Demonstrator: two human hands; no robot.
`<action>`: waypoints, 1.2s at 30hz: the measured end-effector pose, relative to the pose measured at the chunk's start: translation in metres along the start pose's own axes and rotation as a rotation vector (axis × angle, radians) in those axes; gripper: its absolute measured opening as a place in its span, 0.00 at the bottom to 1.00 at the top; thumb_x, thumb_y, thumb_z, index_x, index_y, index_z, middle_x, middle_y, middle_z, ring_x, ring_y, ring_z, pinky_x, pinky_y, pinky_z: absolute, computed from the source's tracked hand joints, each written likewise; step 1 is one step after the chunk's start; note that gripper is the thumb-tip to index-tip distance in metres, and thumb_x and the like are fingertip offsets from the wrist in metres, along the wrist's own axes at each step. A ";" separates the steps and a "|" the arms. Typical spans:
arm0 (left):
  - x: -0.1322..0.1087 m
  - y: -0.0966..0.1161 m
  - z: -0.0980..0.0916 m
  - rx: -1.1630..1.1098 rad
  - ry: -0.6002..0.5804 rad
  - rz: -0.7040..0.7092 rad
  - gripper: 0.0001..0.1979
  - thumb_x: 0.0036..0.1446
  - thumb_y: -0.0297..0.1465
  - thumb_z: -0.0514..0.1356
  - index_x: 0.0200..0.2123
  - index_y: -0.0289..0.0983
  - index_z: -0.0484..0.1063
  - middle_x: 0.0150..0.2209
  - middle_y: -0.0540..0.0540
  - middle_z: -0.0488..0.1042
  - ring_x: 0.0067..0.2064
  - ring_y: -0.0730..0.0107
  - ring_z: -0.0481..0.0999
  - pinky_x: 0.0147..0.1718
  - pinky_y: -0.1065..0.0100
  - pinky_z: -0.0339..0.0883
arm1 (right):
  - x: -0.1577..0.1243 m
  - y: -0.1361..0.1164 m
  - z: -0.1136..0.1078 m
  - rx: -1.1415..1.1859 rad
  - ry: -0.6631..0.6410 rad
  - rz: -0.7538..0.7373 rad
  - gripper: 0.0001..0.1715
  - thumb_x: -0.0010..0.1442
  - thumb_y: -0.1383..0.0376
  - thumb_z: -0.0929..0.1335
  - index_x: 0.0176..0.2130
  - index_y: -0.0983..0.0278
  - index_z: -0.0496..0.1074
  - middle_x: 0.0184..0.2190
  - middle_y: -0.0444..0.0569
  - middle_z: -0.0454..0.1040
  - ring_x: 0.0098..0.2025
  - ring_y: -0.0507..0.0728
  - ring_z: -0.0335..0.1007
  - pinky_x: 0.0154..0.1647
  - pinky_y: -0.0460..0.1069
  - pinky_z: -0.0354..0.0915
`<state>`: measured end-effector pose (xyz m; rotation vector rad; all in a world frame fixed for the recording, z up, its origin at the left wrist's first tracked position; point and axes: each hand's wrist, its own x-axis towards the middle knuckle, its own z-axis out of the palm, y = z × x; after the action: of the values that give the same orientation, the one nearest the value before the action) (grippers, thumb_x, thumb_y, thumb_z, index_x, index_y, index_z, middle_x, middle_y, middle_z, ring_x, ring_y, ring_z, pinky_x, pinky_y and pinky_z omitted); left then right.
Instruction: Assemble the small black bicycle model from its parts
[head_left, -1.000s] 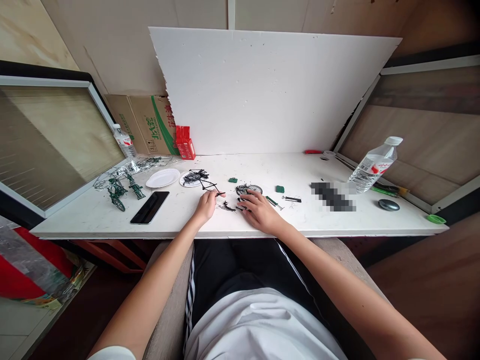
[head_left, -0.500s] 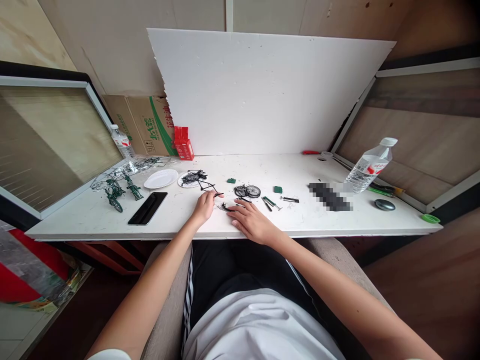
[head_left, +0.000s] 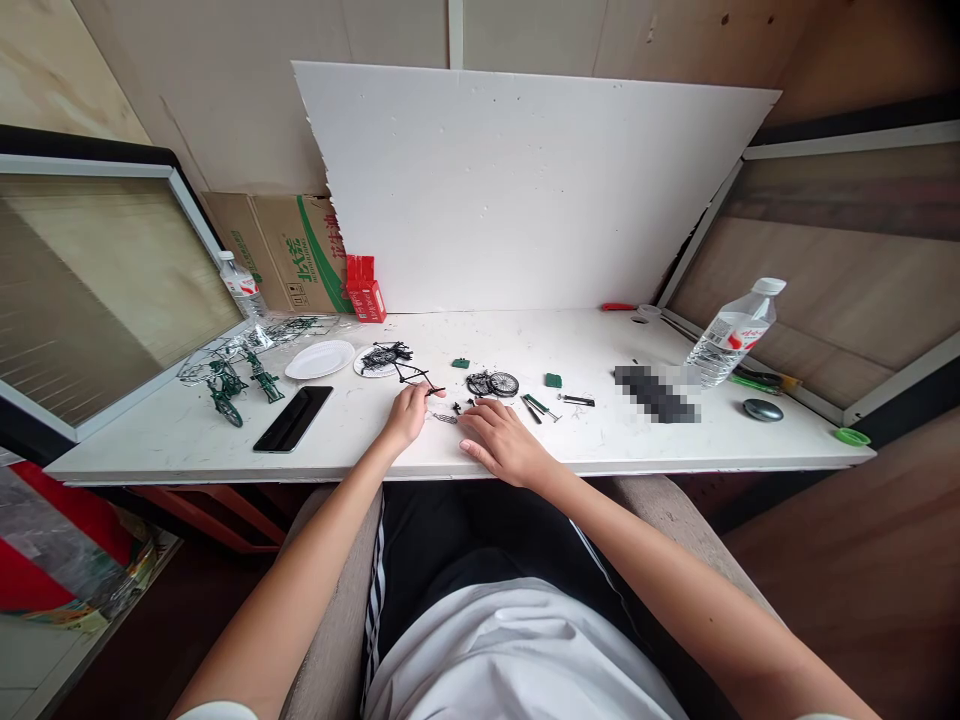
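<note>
My left hand point(head_left: 406, 415) rests on the white table point(head_left: 187, 440) with its fingers pinched on a thin black model bicycle frame point(head_left: 417, 378) that reaches up and left. My right hand point(head_left: 501, 440) lies palm down beside it, fingers spread over small black parts point(head_left: 454, 409) and a thin metal piece point(head_left: 442, 418). Just beyond its fingertips lie two small black wheels point(head_left: 493, 384).
A black phone point(head_left: 292, 418), a white paper plate point(head_left: 320, 359), a plate of black parts point(head_left: 379, 357) and green model bicycles point(head_left: 229, 385) lie left. Green blocks point(head_left: 553, 380), small tools point(head_left: 540, 405), a water bottle point(head_left: 731, 334) and a dark oval object point(head_left: 763, 409) lie right. A white board point(head_left: 525, 190) leans behind.
My right hand has drawn back toward me and left, off the wheels, and now lies flat near the table's front edge. My left hand has barely moved.
</note>
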<state>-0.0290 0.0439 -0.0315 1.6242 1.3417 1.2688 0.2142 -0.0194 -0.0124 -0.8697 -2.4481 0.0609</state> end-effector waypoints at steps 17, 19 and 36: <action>0.000 0.001 0.000 -0.021 0.001 0.003 0.22 0.76 0.38 0.50 0.38 0.35 0.80 0.24 0.50 0.58 0.23 0.68 0.59 0.24 0.68 0.55 | -0.001 0.000 0.004 -0.035 0.008 0.014 0.26 0.77 0.49 0.62 0.63 0.60 0.72 0.63 0.60 0.73 0.71 0.72 0.59 0.69 0.69 0.63; 0.000 0.002 0.000 -0.016 -0.002 0.009 0.22 0.76 0.38 0.50 0.37 0.35 0.80 0.24 0.50 0.59 0.23 0.69 0.58 0.24 0.68 0.55 | -0.001 0.002 0.006 -0.002 0.037 0.051 0.26 0.76 0.49 0.63 0.64 0.60 0.69 0.63 0.60 0.73 0.71 0.72 0.59 0.70 0.69 0.62; 0.000 -0.002 0.000 -0.051 -0.016 -0.004 0.24 0.75 0.41 0.49 0.37 0.35 0.79 0.24 0.51 0.56 0.23 0.70 0.54 0.22 0.68 0.53 | -0.002 0.020 0.013 0.287 0.414 0.472 0.41 0.67 0.61 0.67 0.72 0.61 0.49 0.60 0.62 0.73 0.65 0.73 0.66 0.68 0.74 0.60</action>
<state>-0.0297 0.0447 -0.0330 1.5922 1.2920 1.2756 0.2203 -0.0024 -0.0288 -1.1727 -1.7640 0.3557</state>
